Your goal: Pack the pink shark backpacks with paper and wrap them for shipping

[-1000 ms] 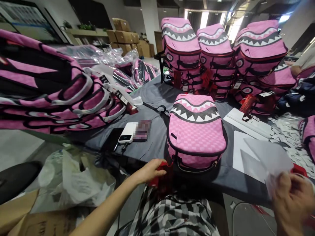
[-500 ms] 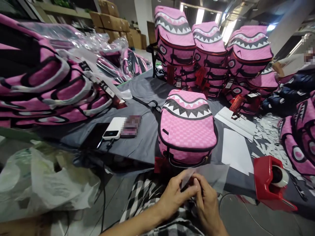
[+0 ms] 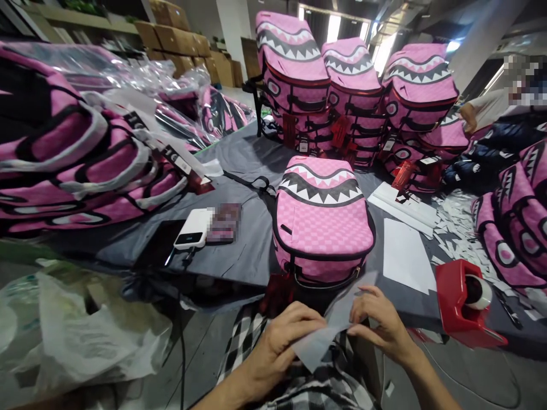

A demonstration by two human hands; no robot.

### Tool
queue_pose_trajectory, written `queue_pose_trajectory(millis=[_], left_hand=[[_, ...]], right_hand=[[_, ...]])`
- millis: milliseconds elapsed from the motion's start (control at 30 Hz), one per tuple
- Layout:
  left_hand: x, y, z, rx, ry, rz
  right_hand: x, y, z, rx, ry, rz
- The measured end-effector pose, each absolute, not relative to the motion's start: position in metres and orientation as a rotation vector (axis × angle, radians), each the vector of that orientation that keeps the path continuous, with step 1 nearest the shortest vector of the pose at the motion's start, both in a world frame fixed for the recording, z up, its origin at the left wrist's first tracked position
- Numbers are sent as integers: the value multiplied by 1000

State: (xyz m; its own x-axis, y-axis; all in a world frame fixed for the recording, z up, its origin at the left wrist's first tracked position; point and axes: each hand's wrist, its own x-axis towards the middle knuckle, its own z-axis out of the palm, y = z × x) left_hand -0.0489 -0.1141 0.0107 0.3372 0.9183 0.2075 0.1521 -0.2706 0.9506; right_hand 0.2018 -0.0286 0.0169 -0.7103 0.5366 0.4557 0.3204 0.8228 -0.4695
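Note:
A thin translucent sheet (image 3: 314,344), which looks like plastic or tissue paper, is held over my lap. My left hand (image 3: 288,336) is closed on its left side, with the fingers lying over it. At its right edge, the curled fingers and thumb of my right hand (image 3: 380,322) pinch the sheet. Just beyond my hands a pink backpack (image 3: 322,228) with a black-and-white toothed mouth print lies on the dark-covered table, its top handle towards me. A dark red tag (image 3: 277,290) hangs at its near left corner.
Stacked pink backpacks (image 3: 294,68) stand at the back, with more at left (image 3: 98,154) and right. A red tape dispenser (image 3: 455,290), white sheet (image 3: 405,253) and paper scraps lie right. A power bank (image 3: 194,228) lies left; plastic bags (image 3: 102,319) are below.
My hands were close together on the sheet; now my right hand has moved apart to the right. The sheet has turned and slants between them. The view has shifted slightly.

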Motion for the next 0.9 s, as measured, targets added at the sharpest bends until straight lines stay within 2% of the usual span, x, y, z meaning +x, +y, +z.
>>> queue_pose_trajectory(millis=[133, 267, 400, 533, 633, 900], left_hand=[[-56, -108, -8, 1280, 1218, 1135], [-57, -100, -10, 1081, 1163, 1191], [-61, -105, 1, 1169, 1021, 1071], [-68, -107, 3, 1176, 951, 1058], [-69, -104, -2, 1125, 1026, 1106], [-54, -85, -10, 1095, 1378, 1376]], right_hand=[[200, -33, 14, -783, -2214, 326], [191, -40, 23, -827, -2308, 310], [187, -50, 21, -967, -2325, 175], [188, -52, 12, -858, -2318, 354], [186, -47, 11, -737, -2315, 442], [184, -33, 24, -853, -2317, 239]])
